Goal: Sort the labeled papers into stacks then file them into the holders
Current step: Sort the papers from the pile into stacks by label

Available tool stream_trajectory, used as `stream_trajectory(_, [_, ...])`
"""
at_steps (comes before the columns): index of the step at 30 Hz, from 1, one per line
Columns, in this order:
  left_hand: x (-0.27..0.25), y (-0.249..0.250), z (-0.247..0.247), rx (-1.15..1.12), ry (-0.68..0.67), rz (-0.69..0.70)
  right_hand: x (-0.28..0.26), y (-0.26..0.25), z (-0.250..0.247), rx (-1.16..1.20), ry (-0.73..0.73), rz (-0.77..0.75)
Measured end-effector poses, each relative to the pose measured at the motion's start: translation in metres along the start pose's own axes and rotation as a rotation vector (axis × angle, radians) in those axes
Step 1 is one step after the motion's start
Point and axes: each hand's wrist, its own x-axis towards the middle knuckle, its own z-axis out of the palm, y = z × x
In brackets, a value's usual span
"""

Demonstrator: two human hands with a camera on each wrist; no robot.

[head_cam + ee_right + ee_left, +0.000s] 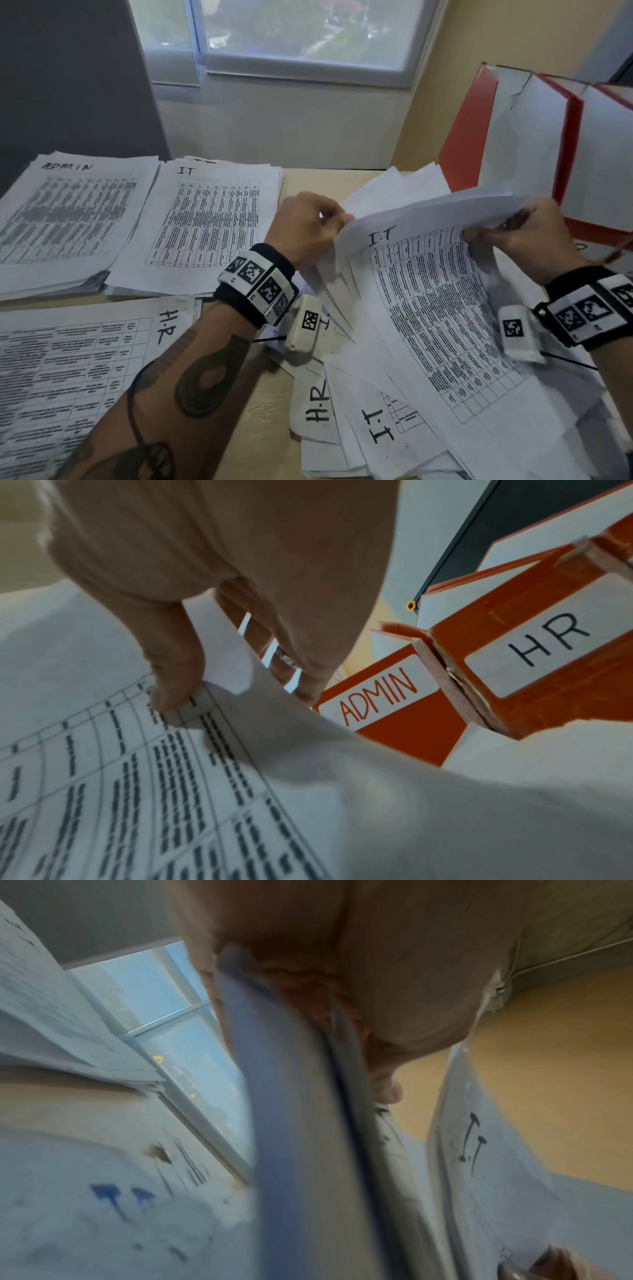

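ADMIN stack (73,219): far left corner of the worktop (270,404), flat, table print up, "ADMIN" written at the top.
I.T stack (202,222): just right of the ADMIN stack, edges touching or overlapping, flat on the far side of the worktop.
H.R stack (78,370): near left edge, turned sideways, the left forearm lies across its right part.
left hand (305,226): middle of the worktop, fingers curled, pinching the top left corner of the lifted sheets; the left wrist view is blurred and shows only paper edges against the palm.
unsorted pile (373,428): near right part of the worktop, fanned loosely, "H.R" and "I.T" labels showing on the lower sheets.
I.T sheet (442,308): top of the pile under the lifted sheets, bowed, label at its upper left.
lifted sheets (445,202): raised off the pile between both hands, curved.
right hand (527,233): thumb (174,685) pressing on the I.T sheet's table, fingers curled behind the lifted sheets, gripping them.
holders (534,137): far right edge, red and white, upright side by side; "ADMIN" (377,696) and "HR" (548,642) labels read in the right wrist view.
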Motion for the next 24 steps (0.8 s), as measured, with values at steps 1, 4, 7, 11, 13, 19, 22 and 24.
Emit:
stream_trajectory(1, [0.001,0.000,0.000,-0.007,0.009,0.004,0.000,0.000,0.000,0.003,0.008,-0.022])
stream_trajectory(4, [0.004,-0.003,0.001,-0.036,0.038,0.025,0.000,-0.003,0.002,0.030,-0.006,-0.053])
stream_trajectory(7, [0.003,-0.008,0.000,-0.197,0.065,0.004,0.001,-0.006,0.004,0.033,-0.059,-0.068])
stream_trajectory(11, [0.003,-0.013,-0.001,-0.238,0.093,0.030,0.000,-0.008,0.008,0.069,-0.084,-0.077])
stream_trajectory(13, [0.003,-0.013,-0.001,-0.237,0.107,0.042,-0.001,-0.009,0.010,0.076,-0.093,-0.095])
stream_trajectory(19, [0.007,-0.016,0.002,-0.173,0.102,0.036,-0.003,-0.016,0.013,0.120,-0.110,-0.158])
stream_trajectory(22, [0.008,-0.015,0.002,-0.170,0.064,0.051,0.000,-0.020,0.013,0.107,-0.092,-0.207])
stream_trajectory(24, [0.007,-0.015,0.003,-0.204,0.066,0.050,0.003,-0.023,0.013,0.072,-0.076,-0.249])
